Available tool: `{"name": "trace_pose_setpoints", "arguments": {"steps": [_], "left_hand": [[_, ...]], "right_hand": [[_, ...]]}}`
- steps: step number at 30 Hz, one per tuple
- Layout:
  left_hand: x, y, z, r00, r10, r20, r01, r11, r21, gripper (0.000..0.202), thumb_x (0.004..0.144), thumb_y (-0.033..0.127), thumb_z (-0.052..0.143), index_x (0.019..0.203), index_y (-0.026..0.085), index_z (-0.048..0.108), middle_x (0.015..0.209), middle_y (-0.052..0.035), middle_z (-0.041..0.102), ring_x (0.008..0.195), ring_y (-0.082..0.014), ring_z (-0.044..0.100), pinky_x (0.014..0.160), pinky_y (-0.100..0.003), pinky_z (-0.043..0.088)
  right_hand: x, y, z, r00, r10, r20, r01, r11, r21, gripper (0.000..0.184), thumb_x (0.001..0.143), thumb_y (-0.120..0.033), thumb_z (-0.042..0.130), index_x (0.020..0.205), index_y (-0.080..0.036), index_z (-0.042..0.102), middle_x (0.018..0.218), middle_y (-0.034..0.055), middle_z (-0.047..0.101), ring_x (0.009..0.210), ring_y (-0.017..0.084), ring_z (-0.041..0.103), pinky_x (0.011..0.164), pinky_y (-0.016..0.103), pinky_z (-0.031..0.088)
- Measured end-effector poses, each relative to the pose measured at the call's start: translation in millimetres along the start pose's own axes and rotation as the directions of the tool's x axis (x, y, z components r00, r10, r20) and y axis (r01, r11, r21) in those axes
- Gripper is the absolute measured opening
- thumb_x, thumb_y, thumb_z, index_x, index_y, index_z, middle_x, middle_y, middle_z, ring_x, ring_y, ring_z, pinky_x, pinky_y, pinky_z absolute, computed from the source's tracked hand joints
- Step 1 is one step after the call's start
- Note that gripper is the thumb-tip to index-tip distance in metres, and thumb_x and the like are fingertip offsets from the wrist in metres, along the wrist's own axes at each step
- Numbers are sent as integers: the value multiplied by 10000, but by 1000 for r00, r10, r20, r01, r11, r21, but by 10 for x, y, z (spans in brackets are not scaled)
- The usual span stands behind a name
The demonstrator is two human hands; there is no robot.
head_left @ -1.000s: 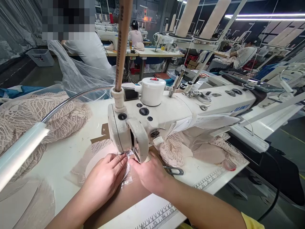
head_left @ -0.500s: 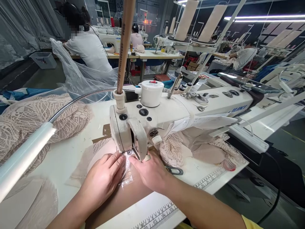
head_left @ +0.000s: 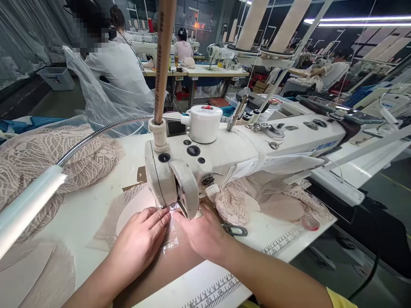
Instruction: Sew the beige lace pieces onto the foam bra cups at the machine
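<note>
- Brown sheet [head_left: 160, 273], nearest the wearer, beneath both hands; printed ruler scale [head_left: 221, 287] on the tabletop beside it.
- Left hand [head_left: 143, 233]: palm down, fingers close together, tips beside the needle area; whether it pinches cloth cannot be told.
- Right hand [head_left: 205, 231]: thumb extended toward the left fingertips, other fingers partly hidden by the machine; its grip cannot be told.
- Clear plastic strip [head_left: 170, 244], between the hands.
- Pale fabric panel [head_left: 131, 212], task piece: left of the needle area, partly beneath the left hand. Advised handling: keep it flat, guide with light, even pressure, fingertips clear of the needle.
- Sewing machine [head_left: 205, 156], directly above the fingertips.
- Lace bundle [head_left: 231, 201], beyond the right hand.
- Heaped lace [head_left: 96, 158], far left of the table.
- Co-worker in white [head_left: 118, 68], background.
</note>
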State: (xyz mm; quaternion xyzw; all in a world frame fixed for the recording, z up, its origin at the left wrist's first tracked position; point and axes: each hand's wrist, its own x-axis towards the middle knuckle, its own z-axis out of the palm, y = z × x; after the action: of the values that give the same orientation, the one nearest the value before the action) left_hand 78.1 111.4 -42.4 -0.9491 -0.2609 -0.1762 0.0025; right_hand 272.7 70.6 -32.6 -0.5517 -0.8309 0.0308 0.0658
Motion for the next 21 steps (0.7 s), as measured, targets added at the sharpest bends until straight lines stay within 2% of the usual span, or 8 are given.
{"name": "trace_pose_setpoints", "arguments": {"steps": [4,6,12,16,21], "left_hand": [[14,-41,-10,998,-69,15,69,997,-16,268,925,191,433,827,167,681,912,-110,694,835,-241,581,663,-361,466],[20,-66,-9,994,-103,25,104,994,-24,270,923,199,437,796,168,673,894,-107,686,834,-243,574,667,-362,459],[21,-148,-3,980,-200,26,200,980,-7,268,923,217,412,880,183,675,926,-105,668,865,-245,567,725,-377,464],[22,-178,-18,964,-265,16,265,964,19,264,920,228,412,895,181,670,974,-118,666,926,-272,568,787,-419,469],[7,-236,-30,943,-332,-7,332,943,27,231,902,241,445,953,194,666,1096,-117,654,1078,-302,540,874,-457,456]], "right_hand": [[11,-1,9,999,19,-30,-19,1000,1,503,752,-77,493,1233,-207,564,998,116,628,944,270,537,774,367,417],[4,13,9,999,13,-50,-12,1000,24,523,745,-76,502,1246,-211,564,986,114,624,949,267,535,794,368,419],[-28,54,-5,998,-3,-63,10,993,115,429,810,-86,480,1197,-221,606,974,88,615,924,227,540,829,335,417],[-42,63,15,997,-5,-74,14,993,117,384,858,-117,460,1197,-226,605,998,84,610,936,224,538,818,328,418],[-44,72,47,995,-24,-94,33,994,100,352,882,-127,451,1185,-217,607,1046,86,599,920,212,540,784,319,408]]}}
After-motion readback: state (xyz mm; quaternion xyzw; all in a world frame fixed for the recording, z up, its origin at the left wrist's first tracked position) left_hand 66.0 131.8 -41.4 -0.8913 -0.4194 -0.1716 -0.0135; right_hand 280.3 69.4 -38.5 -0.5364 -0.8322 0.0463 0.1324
